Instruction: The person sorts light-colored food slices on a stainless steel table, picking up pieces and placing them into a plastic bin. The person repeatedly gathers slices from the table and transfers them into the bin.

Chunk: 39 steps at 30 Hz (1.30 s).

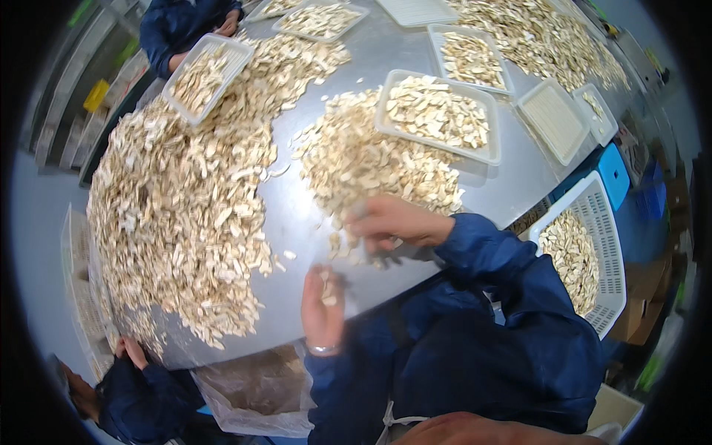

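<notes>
At the near edge of a steel table (295,222), my left hand (324,317) is turned partly palm up. A few pale slices (329,292) rest between its fingers and palm. My right hand (397,222) is blurred, its fingers bent down over the front of a small heap of pale dried slices (361,161). A slice shows under its fingers, but whether they grip it is unclear. Several loose pieces lie between both hands. On the heap's far right side sits a clear plastic tray (495,150) of cleaner-looking slices.
A larger slice pile (194,222) spreads over the table's left. Another tray (186,111) leans on it beside a co-worker's sleeve (172,28). A second co-worker (144,400) works at lower left. A white basket (612,278) of slices stands right; a plastic bag (261,384) hangs below the edge.
</notes>
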Tool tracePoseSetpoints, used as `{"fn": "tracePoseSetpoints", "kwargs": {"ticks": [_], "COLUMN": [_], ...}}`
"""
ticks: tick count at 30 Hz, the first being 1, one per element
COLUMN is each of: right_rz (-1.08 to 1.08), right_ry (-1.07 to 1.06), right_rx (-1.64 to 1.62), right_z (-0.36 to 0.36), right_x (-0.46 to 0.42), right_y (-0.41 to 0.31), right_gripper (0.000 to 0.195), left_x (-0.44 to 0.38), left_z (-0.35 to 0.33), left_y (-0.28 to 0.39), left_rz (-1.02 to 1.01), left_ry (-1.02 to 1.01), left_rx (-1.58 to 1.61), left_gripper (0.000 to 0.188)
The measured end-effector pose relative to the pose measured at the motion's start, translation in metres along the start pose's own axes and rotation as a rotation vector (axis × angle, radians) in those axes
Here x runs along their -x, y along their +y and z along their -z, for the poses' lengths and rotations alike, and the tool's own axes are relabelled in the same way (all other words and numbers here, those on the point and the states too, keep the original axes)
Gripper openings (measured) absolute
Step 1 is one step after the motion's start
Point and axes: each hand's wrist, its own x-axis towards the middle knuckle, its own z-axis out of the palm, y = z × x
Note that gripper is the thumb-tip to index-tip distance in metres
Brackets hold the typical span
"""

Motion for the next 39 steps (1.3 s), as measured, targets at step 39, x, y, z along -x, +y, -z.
{"fn": "tracePoseSetpoints", "kwargs": {"ticks": [39], "right_rz": [0.169], "right_ry": [0.643], "right_rx": [0.072], "right_z": [0.041], "right_x": [0.086], "right_y": [0.051], "right_gripper": [0.025], "left_x": [0.01], "left_z": [-0.035], "left_y": [-0.037], "left_rz": [0.049], "left_ry": [-0.024], "left_rx": [-0.75], "left_gripper": [0.034]}}
